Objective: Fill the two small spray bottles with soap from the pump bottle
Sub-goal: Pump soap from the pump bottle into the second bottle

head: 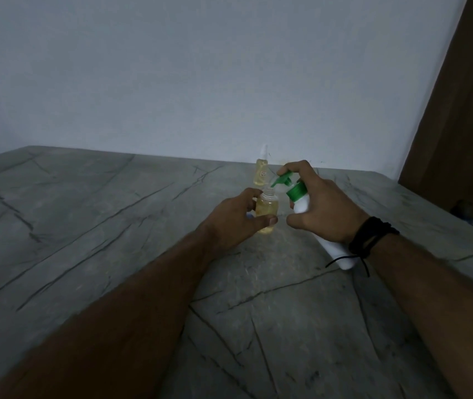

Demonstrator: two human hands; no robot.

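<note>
Gripping tilted pump bottle [301, 204] in right hand [323, 205], open small spray bottle [267, 211] in left hand [238, 217] above tabletop [114, 226]; capped second bottle [261, 171] behind. Could spill soap if nozzle drifts off narrow neck.

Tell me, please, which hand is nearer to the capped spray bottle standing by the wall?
Right. The right hand has a fingertip just beside the capped spray bottle; the left hand is lower, nearer the camera.

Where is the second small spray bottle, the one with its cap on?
In the head view the capped spray bottle stands near the wall, just behind the open bottle held by the left hand.
</note>
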